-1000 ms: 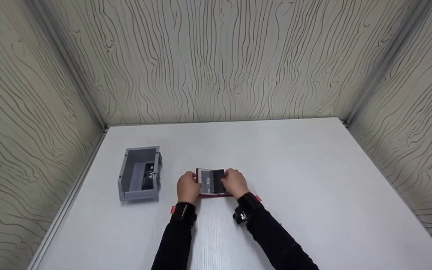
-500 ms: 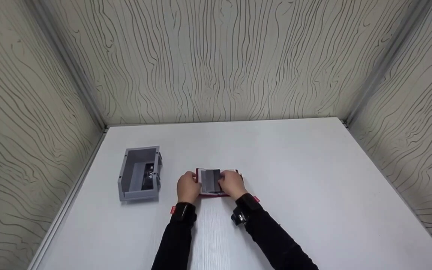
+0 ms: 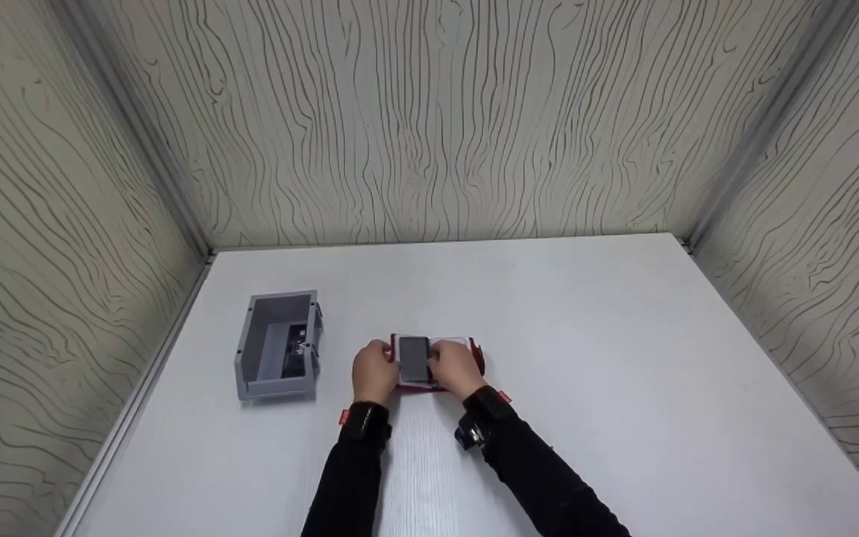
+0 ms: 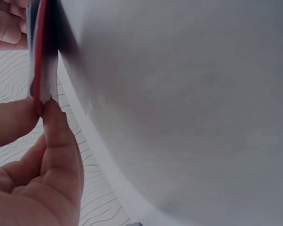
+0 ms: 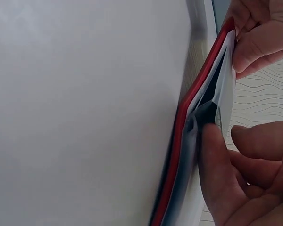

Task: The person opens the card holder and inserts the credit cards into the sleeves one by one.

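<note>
A red card holder (image 3: 476, 350) with clear sleeves lies opened out near the front middle of the table. A dark card (image 3: 414, 358) sits mostly inside its left sleeve. My left hand (image 3: 374, 373) pinches the holder's left edge between thumb and fingers, which the left wrist view shows on the red cover (image 4: 40, 70). At the card's right edge is my right hand (image 3: 458, 369), covering part of the right page. In the right wrist view its thumb and a finger pinch the card's edge (image 5: 207, 113) at the mouth of the sleeve.
A grey plastic bin (image 3: 273, 388) stands to the left, with a black card (image 3: 294, 350) inside. The white table (image 3: 586, 313) stretches right and back to wood-grain patterned walls (image 3: 429, 119) on three sides.
My right hand has moved left, and the dark card has slid left with it, deeper into the sleeve. More of the holder's right side shows. My left hand has stayed put.
</note>
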`<action>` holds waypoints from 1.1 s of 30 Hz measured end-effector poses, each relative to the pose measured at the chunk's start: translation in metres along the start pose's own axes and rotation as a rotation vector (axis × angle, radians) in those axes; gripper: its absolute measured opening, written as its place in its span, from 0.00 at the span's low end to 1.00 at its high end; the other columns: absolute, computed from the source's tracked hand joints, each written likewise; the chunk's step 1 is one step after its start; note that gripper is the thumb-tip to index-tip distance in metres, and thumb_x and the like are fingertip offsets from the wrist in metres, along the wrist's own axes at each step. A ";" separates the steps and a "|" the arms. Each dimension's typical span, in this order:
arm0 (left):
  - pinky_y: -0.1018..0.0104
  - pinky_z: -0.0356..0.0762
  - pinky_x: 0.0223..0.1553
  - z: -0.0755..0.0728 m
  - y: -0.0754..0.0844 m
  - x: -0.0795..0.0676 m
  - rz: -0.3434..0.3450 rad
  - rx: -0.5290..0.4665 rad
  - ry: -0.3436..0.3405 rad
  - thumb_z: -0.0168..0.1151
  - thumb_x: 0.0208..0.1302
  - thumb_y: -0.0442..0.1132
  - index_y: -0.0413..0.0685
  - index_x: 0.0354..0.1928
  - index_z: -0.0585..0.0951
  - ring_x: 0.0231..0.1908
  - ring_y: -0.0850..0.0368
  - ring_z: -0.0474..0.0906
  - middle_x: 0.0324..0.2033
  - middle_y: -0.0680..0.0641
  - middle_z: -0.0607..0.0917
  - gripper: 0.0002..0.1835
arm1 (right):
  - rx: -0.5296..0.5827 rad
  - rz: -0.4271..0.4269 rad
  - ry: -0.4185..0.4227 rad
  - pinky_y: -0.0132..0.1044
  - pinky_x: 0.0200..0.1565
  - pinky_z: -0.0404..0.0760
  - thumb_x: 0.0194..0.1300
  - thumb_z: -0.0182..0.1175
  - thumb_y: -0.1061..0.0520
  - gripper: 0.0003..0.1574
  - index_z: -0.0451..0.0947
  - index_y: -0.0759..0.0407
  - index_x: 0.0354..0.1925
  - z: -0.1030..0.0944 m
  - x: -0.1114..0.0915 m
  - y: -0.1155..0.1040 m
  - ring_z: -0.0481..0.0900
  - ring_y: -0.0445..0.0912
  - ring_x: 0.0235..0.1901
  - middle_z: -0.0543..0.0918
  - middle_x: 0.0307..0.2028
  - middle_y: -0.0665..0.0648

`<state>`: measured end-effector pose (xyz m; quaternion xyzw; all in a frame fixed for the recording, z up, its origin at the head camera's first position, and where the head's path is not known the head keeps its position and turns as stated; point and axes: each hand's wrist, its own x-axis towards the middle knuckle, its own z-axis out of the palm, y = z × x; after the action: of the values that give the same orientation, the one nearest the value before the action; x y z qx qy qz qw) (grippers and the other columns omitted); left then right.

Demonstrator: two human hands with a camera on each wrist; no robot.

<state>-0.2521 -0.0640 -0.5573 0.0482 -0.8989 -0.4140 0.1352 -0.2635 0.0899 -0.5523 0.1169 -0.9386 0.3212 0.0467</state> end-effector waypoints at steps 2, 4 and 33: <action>0.50 0.77 0.39 0.000 0.000 0.000 -0.009 0.001 -0.004 0.69 0.49 0.25 0.32 0.38 0.81 0.32 0.44 0.79 0.25 0.43 0.82 0.12 | -0.007 -0.006 -0.002 0.46 0.39 0.79 0.60 0.61 0.65 0.04 0.82 0.67 0.33 0.001 0.000 -0.001 0.80 0.51 0.32 0.84 0.30 0.60; 0.50 0.77 0.39 0.000 0.001 0.000 -0.024 0.003 -0.010 0.70 0.49 0.25 0.32 0.39 0.82 0.31 0.45 0.79 0.25 0.44 0.82 0.12 | -0.008 -0.012 -0.003 0.45 0.38 0.79 0.60 0.62 0.66 0.04 0.82 0.68 0.33 0.002 0.000 -0.001 0.80 0.51 0.32 0.84 0.30 0.60; 0.51 0.77 0.39 -0.001 0.001 0.001 -0.019 0.003 -0.005 0.70 0.48 0.26 0.32 0.38 0.81 0.31 0.45 0.79 0.25 0.43 0.82 0.13 | -0.029 -0.069 0.021 0.49 0.47 0.79 0.63 0.62 0.65 0.11 0.83 0.70 0.43 -0.011 -0.001 0.003 0.83 0.58 0.42 0.86 0.38 0.65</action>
<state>-0.2530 -0.0641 -0.5561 0.0557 -0.8994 -0.4139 0.1289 -0.2632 0.0990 -0.5451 0.1452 -0.9380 0.3070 0.0692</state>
